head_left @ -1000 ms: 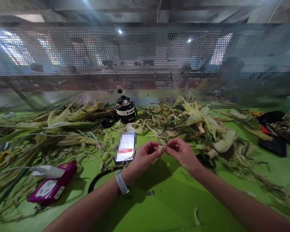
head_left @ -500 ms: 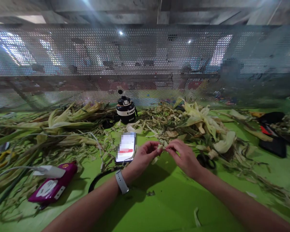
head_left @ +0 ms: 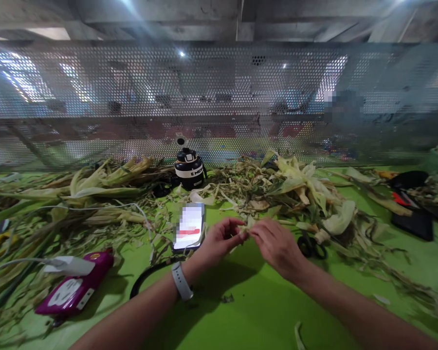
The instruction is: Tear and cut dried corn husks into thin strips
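Note:
My left hand (head_left: 219, 240) and my right hand (head_left: 277, 245) meet above the green table (head_left: 248, 316), both pinching a small pale strip of corn husk (head_left: 246, 225) between their fingertips. A light band is on my left wrist. A phone (head_left: 189, 226) lies just left of my left hand. Black scissors (head_left: 312, 246) lie just right of my right hand.
Heaps of corn husks and leaves (head_left: 299, 189) spread across the back of the table. A black bottle (head_left: 189, 167) stands at the back centre. A purple power strip (head_left: 75, 287) with a white plug lies at left. A perforated metal screen (head_left: 219, 102) closes the far side.
Both hands stay pinched on the husk piece and have worked it slightly; my right hand has turned a little more knuckles-up. The view has tilted slightly.

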### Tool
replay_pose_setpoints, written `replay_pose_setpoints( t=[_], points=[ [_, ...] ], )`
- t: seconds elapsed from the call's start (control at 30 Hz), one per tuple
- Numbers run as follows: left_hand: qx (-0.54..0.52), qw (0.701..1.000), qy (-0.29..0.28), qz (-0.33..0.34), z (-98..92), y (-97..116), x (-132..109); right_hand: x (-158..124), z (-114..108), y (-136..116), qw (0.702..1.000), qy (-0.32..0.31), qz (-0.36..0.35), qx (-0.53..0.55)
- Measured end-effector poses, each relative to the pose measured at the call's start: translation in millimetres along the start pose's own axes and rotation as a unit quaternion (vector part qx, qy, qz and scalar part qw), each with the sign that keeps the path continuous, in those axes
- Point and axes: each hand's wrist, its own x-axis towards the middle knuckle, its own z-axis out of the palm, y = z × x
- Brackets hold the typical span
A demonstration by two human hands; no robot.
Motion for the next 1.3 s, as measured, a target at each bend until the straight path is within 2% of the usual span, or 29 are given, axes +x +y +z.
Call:
replay_pose_setpoints(
  t=[0.03,0.1,0.17,0.2,0.23,0.37,0.57,0.7,0.77,0.9,1.1,1.3],
  points=[
    [-0.013,1.0,-0.006,-0.008,0.3,-0.3,0.1,0.2,0.2,-0.5,1.0,-0.004,0.011,0.016],
    [-0.033,0.999,-0.01,-0.016,1.0,-1.4,-0.2,2.2,0.6,0.8,0.99,-0.037,0.101,0.089],
    [-0.034,0.999,-0.002,-0.01,1.6,-2.1,-1.1,4.7,1.1,3.8,0.963,-0.076,0.202,0.16],
    [-0.031,0.999,0.004,-0.007,1.8,-2.0,-1.7,5.4,1.4,5.3,0.956,-0.084,0.224,0.172],
    [-0.028,1.0,0.011,-0.006,1.8,-1.7,-2.3,5.6,1.7,6.3,0.958,-0.078,0.22,0.165],
    [-0.03,0.998,0.049,-0.01,1.1,1.8,-3.8,2.5,2.8,5.8,0.991,-0.014,0.118,0.063],
    [0.053,0.997,0.063,0.012,2.5,5.7,-1.2,0.0,3.2,-1.4,0.997,-0.016,0.071,0.042],
    [0.074,0.995,0.051,0.036,4.3,6.3,-1.6,-1.5,0.0,-8.3,0.997,0.03,-0.011,-0.074],
    [0.092,0.994,0.043,0.046,5.3,5.5,-3.3,-3.1,-0.2,-10.4,0.993,0.017,-0.037,-0.108],
    [0.131,0.99,0.036,0.043,7.7,4.3,-7.0,-4.3,3.3,-10.4,0.996,-0.018,-0.039,-0.082],
    [0.157,0.987,0.036,0.027,12.2,7.4,-10.0,-1.9,6.8,-10.0,0.998,-0.009,-0.023,-0.065],
    [0.227,0.972,0.037,0.048,14.8,7.5,-10.7,-1.4,8.1,-9.6,0.997,-0.022,-0.013,-0.068]
  ],
)
